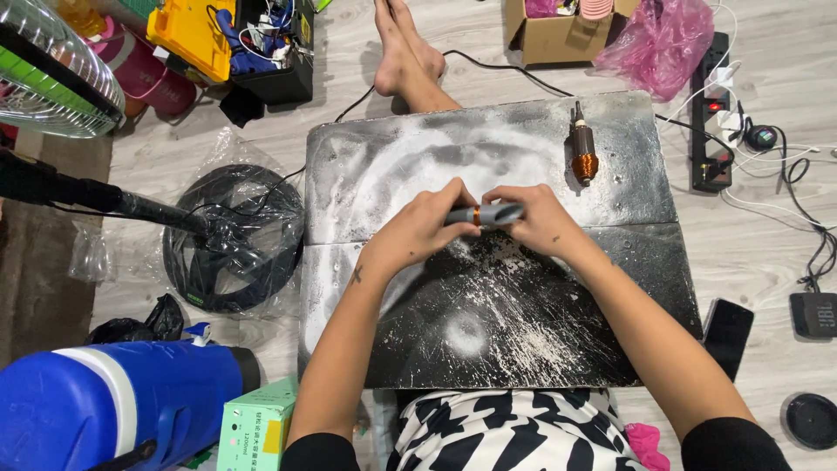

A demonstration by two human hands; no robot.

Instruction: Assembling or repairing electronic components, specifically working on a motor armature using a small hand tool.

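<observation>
The floor [767, 253] is pale grey wood-look planking, evenly lit, and a dusty black board [488, 331] lies flat on it as a low work surface. Left of the board sit a fan grille [52, 70], a black ring in clear plastic [231, 235], a blue cooler [113, 406] and a green box [257, 427] — with a yellow case [187, 35] and a black toolbox [275, 52] further back. To the right lie a power strip [713, 113] with tangled cables, a phone [726, 336], a pink bag [663, 39] and a cardboard box [554, 30].
</observation>
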